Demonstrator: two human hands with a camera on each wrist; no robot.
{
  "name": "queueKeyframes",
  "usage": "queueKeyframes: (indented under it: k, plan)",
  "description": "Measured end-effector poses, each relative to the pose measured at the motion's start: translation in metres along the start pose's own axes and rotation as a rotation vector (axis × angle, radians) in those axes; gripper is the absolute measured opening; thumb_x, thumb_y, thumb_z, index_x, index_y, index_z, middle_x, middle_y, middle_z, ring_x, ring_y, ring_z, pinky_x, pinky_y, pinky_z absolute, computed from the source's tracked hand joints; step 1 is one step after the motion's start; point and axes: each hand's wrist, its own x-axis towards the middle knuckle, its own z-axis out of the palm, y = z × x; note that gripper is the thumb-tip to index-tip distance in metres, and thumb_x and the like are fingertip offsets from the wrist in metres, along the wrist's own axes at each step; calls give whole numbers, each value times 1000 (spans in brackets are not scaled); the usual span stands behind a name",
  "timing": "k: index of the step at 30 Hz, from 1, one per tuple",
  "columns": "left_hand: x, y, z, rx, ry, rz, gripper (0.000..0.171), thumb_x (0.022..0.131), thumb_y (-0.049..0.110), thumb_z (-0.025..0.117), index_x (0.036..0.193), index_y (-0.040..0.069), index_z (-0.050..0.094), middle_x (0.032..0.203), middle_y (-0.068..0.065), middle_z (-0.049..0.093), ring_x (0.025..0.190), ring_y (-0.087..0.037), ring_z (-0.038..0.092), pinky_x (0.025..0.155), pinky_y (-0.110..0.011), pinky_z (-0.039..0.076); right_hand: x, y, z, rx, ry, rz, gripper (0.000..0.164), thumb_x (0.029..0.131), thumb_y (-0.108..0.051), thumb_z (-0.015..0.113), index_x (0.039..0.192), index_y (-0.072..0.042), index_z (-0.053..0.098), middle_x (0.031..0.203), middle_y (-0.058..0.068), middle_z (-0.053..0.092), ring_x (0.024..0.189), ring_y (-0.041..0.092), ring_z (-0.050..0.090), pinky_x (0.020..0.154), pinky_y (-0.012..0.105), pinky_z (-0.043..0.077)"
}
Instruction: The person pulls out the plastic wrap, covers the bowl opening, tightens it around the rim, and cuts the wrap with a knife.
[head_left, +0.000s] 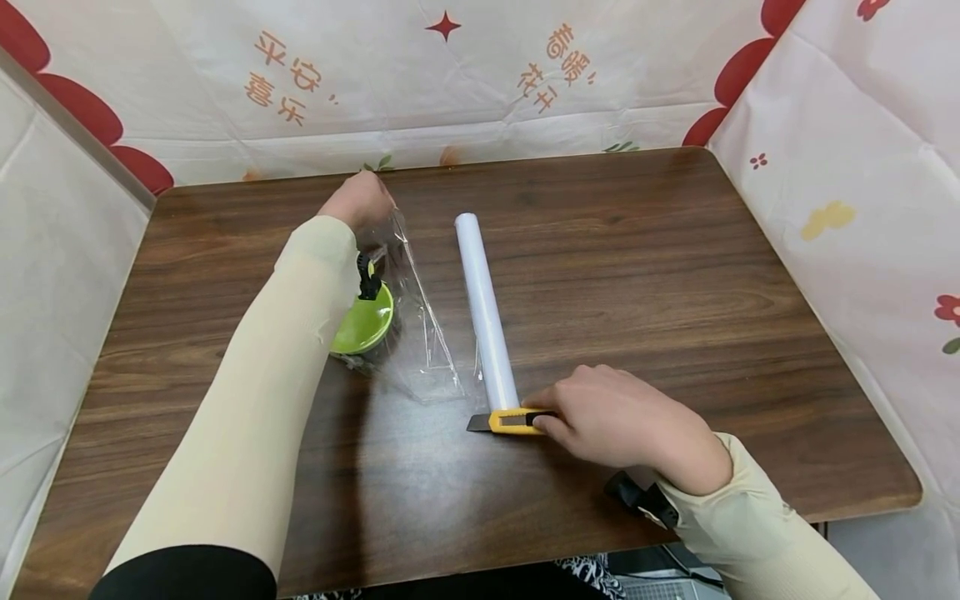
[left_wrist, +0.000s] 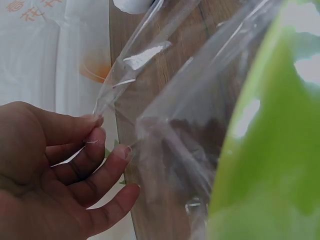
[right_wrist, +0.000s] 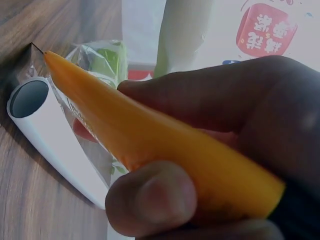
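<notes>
My left hand (head_left: 358, 200) pinches the far corner of a sheet of clear plastic film (left_wrist: 165, 110) between thumb and index finger. The film runs from there over a green bowl (head_left: 366, 321) and towards a white roll (head_left: 487, 312), which lies lengthwise on the table. In my right hand (head_left: 618, 417) is a yellow utility knife (right_wrist: 125, 120), gripped between thumb and fingers. Its blade (head_left: 478, 423) is out and points left, just by the roll's near end. The right wrist view shows that the roll has a hollow core.
The brown wooden table (head_left: 637, 275) has a rounded far right corner. A white printed cloth (head_left: 420, 75) hangs behind it and along the right side. Below the near edge, part of a grey device (head_left: 663, 587) with a cable shows.
</notes>
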Motion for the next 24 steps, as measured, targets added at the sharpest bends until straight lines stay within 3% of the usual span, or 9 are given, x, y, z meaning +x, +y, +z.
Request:
queueKeyframes:
  k: [4,10,14,18,24]
  plan:
    - [-3,1,1,-43,-11,0,32,95,16,35,108,6,63,111,-9,57,81,-20,47,69,-31,42,0,2,-2,1,7,-8,31,90,-35,53,120,-28,60,57,-11,47,44,8,34,42,25,30]
    - [-1,1,4,-67,-9,-14,31,94,16,38,104,11,66,119,-6,59,103,-20,49,84,-34,44,1,8,-11,36,60,-30,27,90,-37,52,111,-23,63,54,-9,45,44,6,36,42,23,33]
    - [1,1,5,-53,-1,0,29,94,18,41,103,11,67,117,-6,61,94,-19,51,76,-32,44,2,11,-20,67,161,-44,27,91,-38,52,109,-20,61,56,-10,48,42,6,37,40,23,33]
    - [2,1,7,-81,-10,-3,27,93,14,41,101,8,66,101,-8,64,79,-19,55,63,-29,45,3,14,-27,81,290,-62,29,92,-36,51,117,-23,52,63,-9,51,45,7,39,43,23,35]
    - [3,1,12,-145,-59,-31,29,92,13,36,103,6,62,82,-6,61,66,-16,56,57,-28,46,5,18,-33,125,371,-68,27,93,-29,49,119,-24,41,73,-4,53,49,9,40,45,24,36]
